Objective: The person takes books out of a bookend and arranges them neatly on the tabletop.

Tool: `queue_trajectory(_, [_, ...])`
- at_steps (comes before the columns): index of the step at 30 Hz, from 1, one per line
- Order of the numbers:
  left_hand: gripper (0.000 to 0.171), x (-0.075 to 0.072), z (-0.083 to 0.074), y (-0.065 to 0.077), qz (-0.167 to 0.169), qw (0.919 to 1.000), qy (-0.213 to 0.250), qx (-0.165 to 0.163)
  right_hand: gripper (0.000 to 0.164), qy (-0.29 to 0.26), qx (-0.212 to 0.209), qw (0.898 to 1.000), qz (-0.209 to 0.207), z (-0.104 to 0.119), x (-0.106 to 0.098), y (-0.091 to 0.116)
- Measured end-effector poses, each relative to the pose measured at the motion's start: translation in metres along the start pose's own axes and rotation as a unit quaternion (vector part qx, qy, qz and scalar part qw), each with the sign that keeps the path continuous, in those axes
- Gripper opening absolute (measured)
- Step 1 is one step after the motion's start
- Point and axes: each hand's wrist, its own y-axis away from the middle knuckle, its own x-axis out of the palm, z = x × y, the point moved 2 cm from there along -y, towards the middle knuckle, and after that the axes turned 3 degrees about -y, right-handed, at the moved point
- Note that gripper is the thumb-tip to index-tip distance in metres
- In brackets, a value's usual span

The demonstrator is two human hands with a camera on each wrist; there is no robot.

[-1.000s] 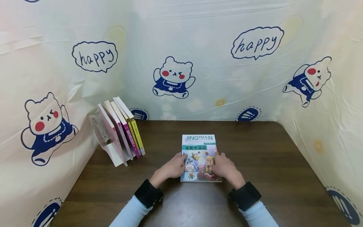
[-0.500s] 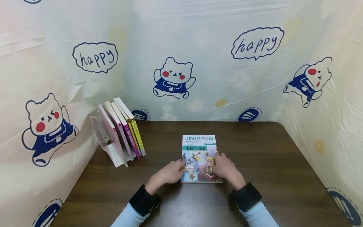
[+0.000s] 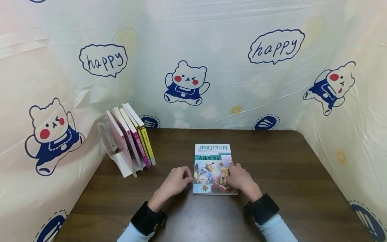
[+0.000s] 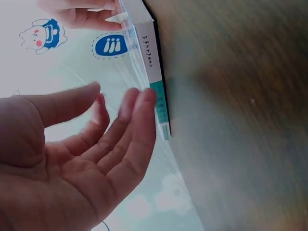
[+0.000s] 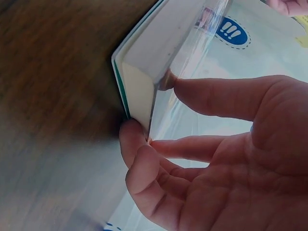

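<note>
A paperback storybook [image 3: 211,169] with a teal title band lies flat on the brown table, cover up. My right hand [image 3: 242,178] holds its right edge. In the right wrist view, the thumb [image 5: 211,96] presses on the glossy cover while the other fingers curl against the book's side [image 5: 139,91]. To the left of the book, my left hand [image 3: 175,181] sits just off the spine, its fingers loosely bent and nothing between them. The left wrist view shows the spine [image 4: 156,82] beyond the fingertips; whether they touch it, I cannot tell.
A row of several books [image 3: 130,141] leans at the table's left side, against a pale bookend [image 3: 115,154]. A printed curtain [image 3: 229,77] with bears and "happy" bubbles stands behind and on both sides of the brown table [image 3: 272,151].
My left hand has let go of the book's left edge and drawn back to the left, uncovering that part of the cover. The right hand and the book have stayed in place.
</note>
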Motion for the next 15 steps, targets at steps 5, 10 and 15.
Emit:
queue_trajectory(5, [0.008, -0.005, 0.005, 0.007, -0.03, 0.9989, 0.008, -0.035, 0.067, -0.002, 0.002, 1.0, 0.006, 0.0, 0.001, 0.0])
queue_trajectory(10, [0.013, -0.009, 0.008, 0.011, -0.062, 0.9957, 0.023, -0.064, 0.069, -0.001, 0.007, 1.0, 0.009, 0.0, 0.002, -0.001])
queue_trajectory(15, [0.016, -0.013, 0.008, 0.014, -0.115, 0.99, 0.028, -0.077, 0.069, -0.004, 0.012, 1.0, 0.014, 0.001, -0.001, -0.002])
